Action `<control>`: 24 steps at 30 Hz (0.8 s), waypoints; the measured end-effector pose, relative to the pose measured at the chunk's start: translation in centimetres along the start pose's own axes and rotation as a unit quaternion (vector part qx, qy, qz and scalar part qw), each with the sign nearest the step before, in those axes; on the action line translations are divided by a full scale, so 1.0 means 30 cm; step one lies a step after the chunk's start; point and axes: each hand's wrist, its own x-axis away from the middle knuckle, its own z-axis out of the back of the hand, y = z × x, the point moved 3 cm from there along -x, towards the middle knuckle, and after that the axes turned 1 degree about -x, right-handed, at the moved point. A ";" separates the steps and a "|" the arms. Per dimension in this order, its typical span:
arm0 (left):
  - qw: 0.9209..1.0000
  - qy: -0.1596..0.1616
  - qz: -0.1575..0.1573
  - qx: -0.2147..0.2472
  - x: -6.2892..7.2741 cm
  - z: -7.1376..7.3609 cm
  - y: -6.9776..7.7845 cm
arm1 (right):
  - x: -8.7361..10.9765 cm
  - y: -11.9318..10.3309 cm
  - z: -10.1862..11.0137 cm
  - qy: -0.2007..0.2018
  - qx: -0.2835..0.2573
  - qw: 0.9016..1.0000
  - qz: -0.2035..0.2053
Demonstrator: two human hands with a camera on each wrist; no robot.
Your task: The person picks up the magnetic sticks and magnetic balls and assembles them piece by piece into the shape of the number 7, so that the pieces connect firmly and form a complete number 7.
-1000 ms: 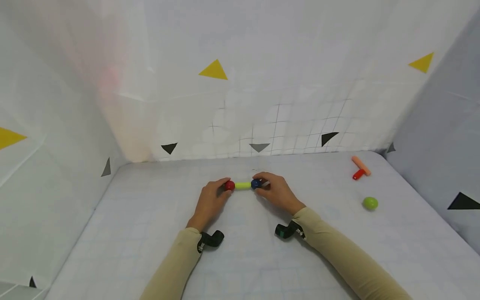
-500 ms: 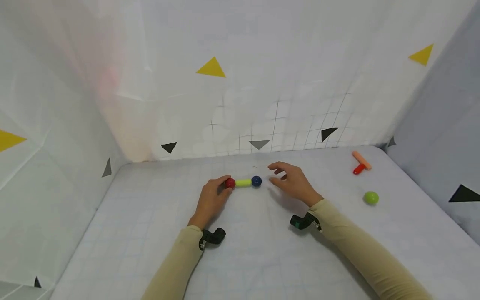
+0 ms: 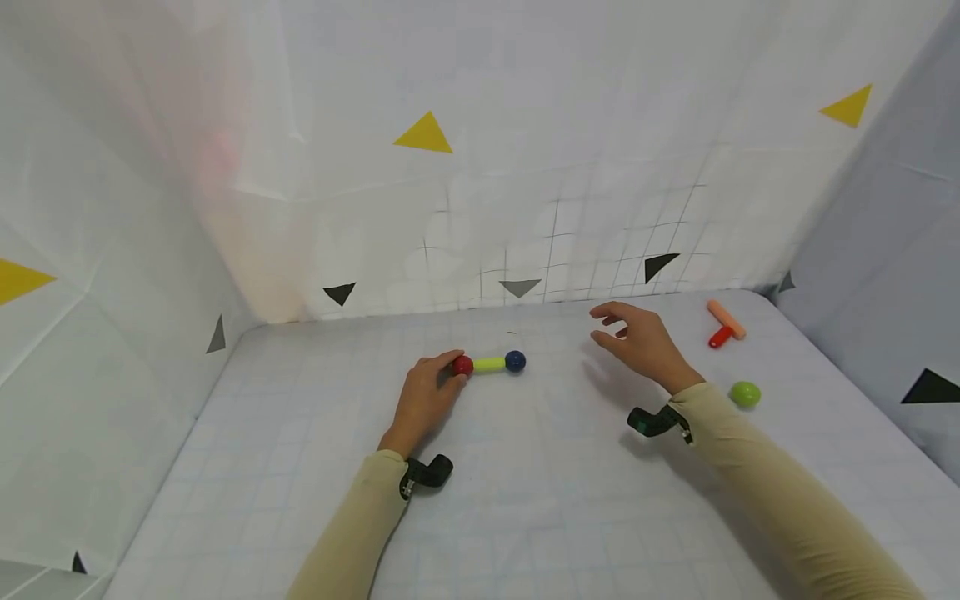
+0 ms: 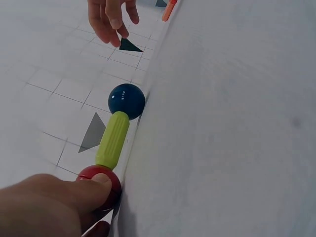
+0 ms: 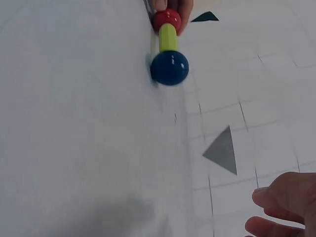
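One glossy red ball (image 3: 465, 366), centre of the head view, pinched by thumb and fingers of the left hand (image 3: 423, 404). Against it, one ribbed lime-yellow rod (image 3: 490, 364), ending at one glossy dark-blue ball (image 3: 515, 361). One right hand (image 3: 643, 342), right of centre, fingers spread and loosely bent. Right of frame: one short red rod (image 3: 721, 337) touching one smooth orange rod (image 3: 724, 317); below, one rounded shiny green piece (image 3: 746, 394). One white, faintly gridded desk (image 3: 487, 525).

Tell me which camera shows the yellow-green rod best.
The left wrist view: the yellow-green rod appears largest there, its ridges visible between the blue ball and red ball. The head view shows it small; the right wrist view shows it foreshortened.
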 end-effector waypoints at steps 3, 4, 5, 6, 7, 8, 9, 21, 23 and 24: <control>1.000 0.002 -0.002 -0.001 0.000 0.000 -0.001 | 0.009 0.018 0.033 0.002 0.006 1.000 -0.011; 1.000 0.002 -0.002 -0.001 0.000 0.000 0.000 | 0.012 0.025 0.042 0.003 0.009 1.000 -0.016; 1.000 0.003 -0.002 0.000 0.000 0.001 0.001 | 0.015 0.032 0.051 0.004 0.011 1.000 -0.020; 1.000 0.003 -0.002 0.001 0.000 0.002 0.002 | 0.019 0.039 0.059 0.005 0.014 1.000 -0.024; 1.000 0.002 -0.001 0.001 0.000 0.002 0.003 | 0.022 0.045 0.067 0.006 0.015 1.000 -0.027; 1.000 0.002 -0.002 0.002 0.001 0.003 0.004 | 0.026 0.052 0.074 0.007 0.017 0.999 -0.030; 1.000 0.003 -0.002 0.003 0.001 0.003 0.005 | 0.029 0.058 0.082 0.008 0.020 0.999 -0.032; 1.000 0.000 0.003 0.002 -0.006 -0.002 -0.002 | 0.068 0.146 0.175 0.022 0.019 0.998 -0.054; 1.000 0.000 0.004 0.002 -0.005 -0.002 -0.003 | 0.071 0.160 0.192 0.032 0.032 0.997 -0.058; 1.000 0.000 0.004 0.002 -0.006 -0.002 -0.003 | 0.072 0.166 0.202 0.035 0.038 0.997 -0.057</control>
